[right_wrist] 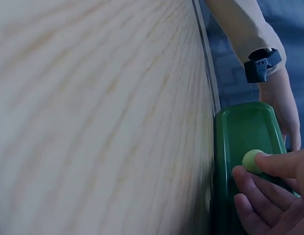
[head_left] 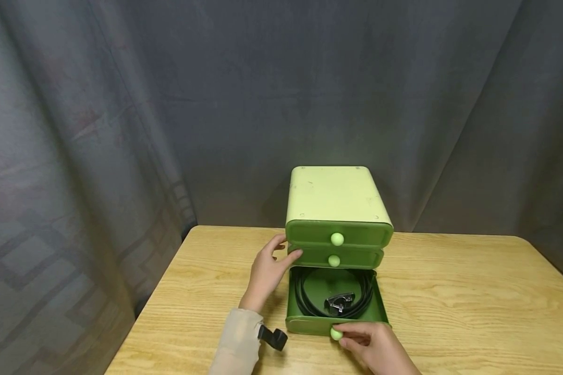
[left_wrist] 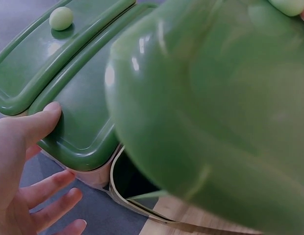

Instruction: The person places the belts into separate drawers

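A small green cabinet point(head_left: 333, 195) with three drawers stands on the table. Its bottom drawer point(head_left: 305, 326) is pulled out and holds a coiled black cable point(head_left: 366, 291) and a black-and-silver metal piece point(head_left: 340, 302). My right hand point(head_left: 372, 344) pinches the round light-green knob point(right_wrist: 252, 160) of that drawer between thumb and fingers. At the cabinet's left side, my left hand point(head_left: 268, 272) has its thumb on the front edge of the closed middle drawer point(left_wrist: 88, 127). Its other fingers spread loosely along the side wall, the index finger mostly hidden in the left wrist view.
The wooden table point(head_left: 206, 281) extends to both sides of the cabinet. A grey curtain point(head_left: 244, 104) hangs behind it and along the left. The top drawer point(head_left: 309, 233) is closed, its knob point(head_left: 337, 239) sticking out. A black strap mount point(head_left: 274, 337) sits on the left wrist.
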{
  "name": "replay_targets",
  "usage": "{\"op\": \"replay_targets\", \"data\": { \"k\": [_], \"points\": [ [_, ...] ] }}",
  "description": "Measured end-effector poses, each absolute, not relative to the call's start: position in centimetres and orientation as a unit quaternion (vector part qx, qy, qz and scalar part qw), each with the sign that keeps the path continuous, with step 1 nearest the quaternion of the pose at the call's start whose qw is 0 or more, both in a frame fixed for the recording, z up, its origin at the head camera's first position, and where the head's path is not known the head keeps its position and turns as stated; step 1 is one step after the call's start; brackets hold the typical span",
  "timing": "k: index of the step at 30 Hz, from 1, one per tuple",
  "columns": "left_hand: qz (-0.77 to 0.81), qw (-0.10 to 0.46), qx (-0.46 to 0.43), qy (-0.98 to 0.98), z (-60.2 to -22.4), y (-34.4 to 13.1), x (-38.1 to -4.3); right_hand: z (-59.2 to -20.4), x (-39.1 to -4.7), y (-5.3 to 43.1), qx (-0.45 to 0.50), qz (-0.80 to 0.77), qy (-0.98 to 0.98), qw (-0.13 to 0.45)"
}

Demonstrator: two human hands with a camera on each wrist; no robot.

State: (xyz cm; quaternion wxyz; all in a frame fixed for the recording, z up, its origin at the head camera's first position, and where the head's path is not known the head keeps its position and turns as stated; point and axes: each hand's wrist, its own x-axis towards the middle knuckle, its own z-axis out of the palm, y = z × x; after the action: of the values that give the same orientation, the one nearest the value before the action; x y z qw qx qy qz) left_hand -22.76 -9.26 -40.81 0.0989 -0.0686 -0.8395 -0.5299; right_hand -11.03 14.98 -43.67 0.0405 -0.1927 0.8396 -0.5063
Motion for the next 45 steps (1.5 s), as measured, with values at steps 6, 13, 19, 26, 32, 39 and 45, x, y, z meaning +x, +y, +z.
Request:
{"op": "replay_targets", "data": {
  "k": [6, 13, 19, 26, 32, 39, 45],
  "points": [
    [-0.53, 0.098, -0.067, -0.84, -40.94, -9.25, -22.82, -43.61, -11.04, 14.9, -0.191, -0.497, 0.846, 0.031],
    [-0.532, 0.101, -0.069, -0.838, -40.8, -9.25, -22.82, -43.43, -11.08, 14.8, -0.187, -0.489, 0.851, 0.024],
    [-0.53, 0.099, -0.067, -0.839, -40.8, -9.25, -22.7, -43.36, -11.09, 14.81, -0.182, -0.489, 0.853, 0.029],
    [-0.529, 0.099, -0.066, -0.84, -40.96, -9.3, -22.68, -43.35, -11.19, 14.87, -0.183, -0.489, 0.852, 0.031],
    [-0.531, 0.098, -0.068, -0.839, -40.91, -9.3, -22.58, -43.41, -11.33, 14.93, -0.189, -0.486, 0.853, 0.022],
    [-0.532, 0.099, -0.069, -0.838, -41.0, -9.3, -22.6, -43.43, -11.48, 14.77, -0.188, -0.485, 0.854, 0.009],
    [-0.532, 0.1, -0.07, -0.838, -41.05, -9.4, -22.64, -43.4, -11.65, 14.61, -0.185, -0.488, 0.853, 0.005]
  ]
}}
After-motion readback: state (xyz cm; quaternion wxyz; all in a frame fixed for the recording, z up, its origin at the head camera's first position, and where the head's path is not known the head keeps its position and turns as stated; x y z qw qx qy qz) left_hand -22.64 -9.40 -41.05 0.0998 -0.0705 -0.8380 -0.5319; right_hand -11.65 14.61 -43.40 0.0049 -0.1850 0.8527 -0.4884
